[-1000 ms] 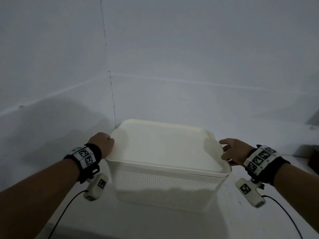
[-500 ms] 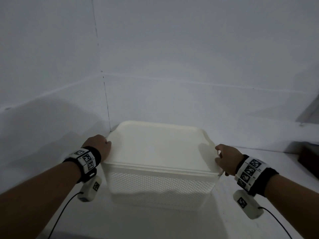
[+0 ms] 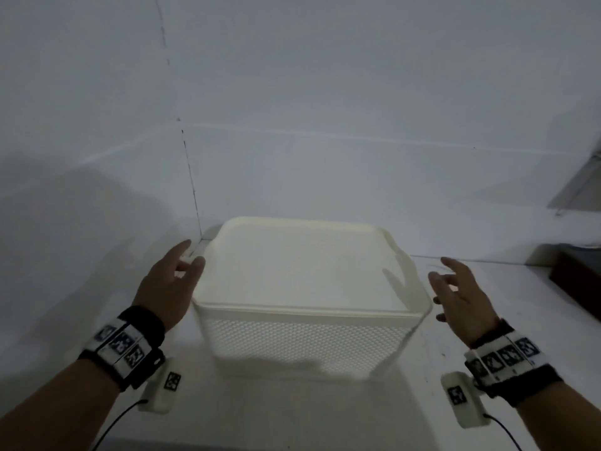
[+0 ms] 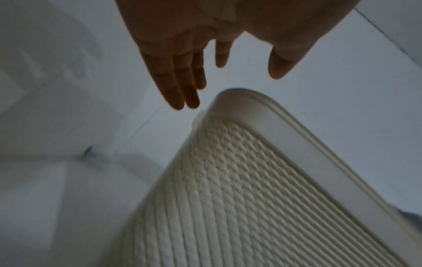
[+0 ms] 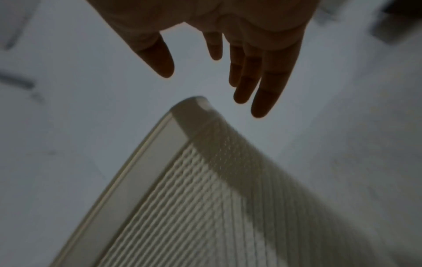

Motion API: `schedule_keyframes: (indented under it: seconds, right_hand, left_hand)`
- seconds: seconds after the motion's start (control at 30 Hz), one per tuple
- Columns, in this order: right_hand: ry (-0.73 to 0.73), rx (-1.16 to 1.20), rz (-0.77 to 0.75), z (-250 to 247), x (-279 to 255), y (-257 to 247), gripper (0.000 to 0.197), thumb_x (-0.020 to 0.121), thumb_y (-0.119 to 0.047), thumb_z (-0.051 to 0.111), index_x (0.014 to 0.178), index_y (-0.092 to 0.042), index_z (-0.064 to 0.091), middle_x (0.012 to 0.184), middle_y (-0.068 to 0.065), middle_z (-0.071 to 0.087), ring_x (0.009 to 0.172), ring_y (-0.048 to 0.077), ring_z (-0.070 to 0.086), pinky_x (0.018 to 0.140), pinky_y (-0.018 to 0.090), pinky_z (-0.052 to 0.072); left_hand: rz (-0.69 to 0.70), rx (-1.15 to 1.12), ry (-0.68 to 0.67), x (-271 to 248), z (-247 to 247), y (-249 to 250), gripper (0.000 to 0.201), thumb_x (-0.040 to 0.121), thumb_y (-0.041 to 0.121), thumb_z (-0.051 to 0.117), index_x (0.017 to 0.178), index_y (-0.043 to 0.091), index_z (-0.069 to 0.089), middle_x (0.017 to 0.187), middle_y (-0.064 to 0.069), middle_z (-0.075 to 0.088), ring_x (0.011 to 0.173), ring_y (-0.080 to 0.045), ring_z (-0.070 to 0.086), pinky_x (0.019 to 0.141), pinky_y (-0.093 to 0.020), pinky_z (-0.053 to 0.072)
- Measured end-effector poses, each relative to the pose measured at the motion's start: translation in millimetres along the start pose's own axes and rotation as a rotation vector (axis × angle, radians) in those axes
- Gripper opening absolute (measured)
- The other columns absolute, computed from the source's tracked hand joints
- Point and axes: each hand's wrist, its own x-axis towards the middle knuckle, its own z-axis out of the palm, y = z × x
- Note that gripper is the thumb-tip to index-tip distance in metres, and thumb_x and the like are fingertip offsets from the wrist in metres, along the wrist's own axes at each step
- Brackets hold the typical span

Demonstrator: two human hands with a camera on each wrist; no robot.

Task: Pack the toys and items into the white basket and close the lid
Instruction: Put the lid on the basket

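Observation:
The white basket [image 3: 305, 346] with perforated walls stands on the white surface in the corner, and its flat lid [image 3: 299, 268] lies over the top. My left hand [image 3: 172, 281] hovers just off the lid's left edge, fingers straight and spread. My right hand [image 3: 455, 294] floats to the right of the basket, a gap away from it, fingers also straight. Neither hand holds anything. The left wrist view has the left hand [image 4: 205, 59] above the basket's corner [image 4: 235, 162]; the right wrist view has the right hand [image 5: 228, 59] above the opposite corner [image 5: 205, 171]. The contents are hidden.
White walls [image 3: 292, 92] close in behind and to the left of the basket. A dark box-like object [image 3: 575, 281] sits at the far right edge. A grey slanted object [image 3: 582, 187] leans by the right wall.
Both hands gripped the lid's side edges before; now they have let go and moved outward with fingers spread. The head view has dropped lower over the basket.

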Motion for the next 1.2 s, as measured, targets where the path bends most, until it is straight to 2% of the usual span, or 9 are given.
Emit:
schedule_keyframes:
  seconds: [0.07,0.17,0.23,0.3,0.43,0.53,0.8,1.0,1.2]
  right_hand:
    - [0.079,0.354,0.114,5.8,-36.4,12.5,0.054,0.099,-0.018,0.058,0.146,-0.034,0.038,0.129,0.007,0.054,0.107,0.033,0.062,0.083,0.054,0.058]
    - [0.014,0.521,0.329,38.1,-79.3,42.8,0.083,0.088,0.005,0.064,0.150,-0.039,0.029,0.145,0.009,0.045,0.120,0.034,0.055,0.095,0.054,0.051]
    - [-0.056,0.501,0.383,64.3,-92.1,56.4,0.104,0.077,0.000,0.080,0.154,-0.038,0.021,0.154,0.004,0.037,0.130,0.033,0.048,0.100,0.054,0.047]
    - [-0.094,0.491,0.334,83.1,-92.7,58.6,0.128,0.053,-0.024,0.099,0.155,-0.037,0.022,0.149,-0.007,0.037,0.131,0.026,0.046,0.103,0.053,0.047]
    - [-0.033,0.562,0.193,101.3,-74.2,46.9,0.101,0.051,-0.013,0.100,0.136,-0.019,0.047,0.128,0.006,0.066,0.115,0.025,0.065,0.093,0.050,0.058]
    - [-0.005,0.538,0.151,98.3,-67.0,48.1,0.085,0.055,-0.007,0.098,0.127,-0.014,0.053,0.117,0.009,0.071,0.108,0.026,0.069,0.085,0.043,0.062]
    - [0.037,0.454,0.180,15.4,-73.8,109.1,0.107,0.036,-0.050,0.101,0.128,-0.024,0.053,0.115,0.006,0.070,0.102,0.026,0.069,0.085,0.052,0.060]
    - [0.095,0.402,0.238,-46.8,-58.5,146.2,0.100,0.034,-0.050,0.102,0.121,-0.029,0.056,0.110,0.010,0.071,0.100,0.034,0.070,0.077,0.058,0.061]
    - [0.087,0.424,0.251,-57.6,-11.4,157.3,0.095,0.033,-0.048,0.101,0.114,-0.034,0.053,0.110,0.012,0.065,0.100,0.032,0.068,0.082,0.058,0.060]
  left_hand:
    - [0.041,-0.243,0.053,-32.2,1.3,-8.0,0.051,0.095,0.030,0.061,0.141,0.037,0.038,0.122,0.003,0.051,0.101,-0.018,0.060,0.081,-0.029,0.048]
    - [-0.126,-0.491,0.001,-72.1,33.1,-39.8,0.073,0.084,-0.006,0.069,0.145,0.021,0.036,0.137,-0.007,0.050,0.123,-0.027,0.054,0.093,-0.034,0.045]
    - [-0.199,-0.507,-0.110,-84.8,59.1,-55.0,0.084,0.079,-0.007,0.074,0.147,0.021,0.034,0.145,-0.003,0.046,0.131,-0.024,0.047,0.100,-0.037,0.042]
    - [-0.214,-0.550,-0.174,-85.2,77.4,-58.5,0.090,0.072,0.004,0.085,0.145,0.029,0.038,0.139,0.006,0.053,0.124,-0.015,0.054,0.099,-0.036,0.046]
    - [-0.178,-0.677,-0.172,-70.0,85.8,-49.4,0.091,0.058,0.024,0.097,0.135,0.033,0.051,0.125,0.007,0.068,0.113,-0.013,0.066,0.098,-0.039,0.052]
    - [-0.185,-0.666,-0.151,-70.1,87.5,-42.6,0.092,0.051,0.033,0.099,0.131,0.030,0.056,0.121,0.004,0.071,0.110,-0.016,0.069,0.097,-0.046,0.054]
    - [-0.143,-0.746,-0.187,-126.6,138.5,7.2,0.084,0.053,0.029,0.097,0.128,0.026,0.059,0.116,0.001,0.073,0.106,-0.018,0.071,0.093,-0.045,0.056]
    - [-0.134,-0.727,-0.214,-137.6,196.7,50.6,0.082,0.056,0.030,0.096,0.128,0.029,0.056,0.114,0.006,0.074,0.104,-0.013,0.071,0.093,-0.044,0.056]
    - [-0.115,-0.696,-0.217,-104.5,238.1,67.4,0.081,0.057,0.031,0.094,0.128,0.032,0.054,0.113,0.009,0.074,0.104,-0.012,0.071,0.095,-0.043,0.055]
